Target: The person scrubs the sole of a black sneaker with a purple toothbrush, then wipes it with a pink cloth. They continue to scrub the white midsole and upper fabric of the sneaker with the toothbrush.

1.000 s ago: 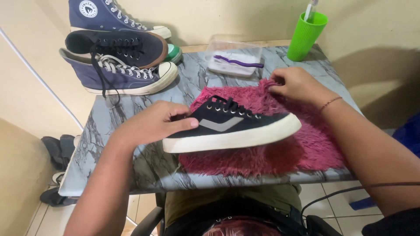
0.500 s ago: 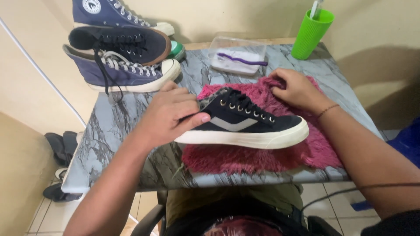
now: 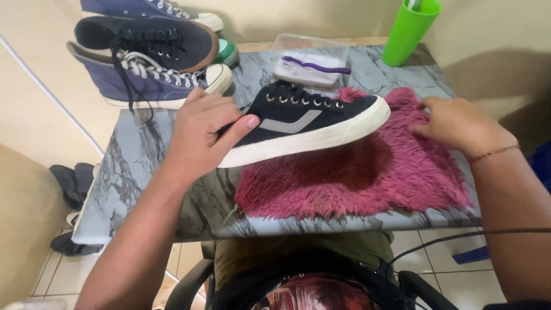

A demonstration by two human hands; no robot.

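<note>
Black sneaker (image 3: 304, 123): heel clasped in left hand (image 3: 204, 135), raised above pink rug (image 3: 356, 172) on marble table (image 3: 138, 166). Right hand (image 3: 456, 123) flat on rug's edge, gripping nothing. Other sneakers (image 3: 155, 54) stacked far-left.

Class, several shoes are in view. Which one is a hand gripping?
The black shoe with the grey stripe and white sole, gripped at its heel by the left hand above the pink rug. The other shoes sit untouched at the table's far-left corner.
</note>
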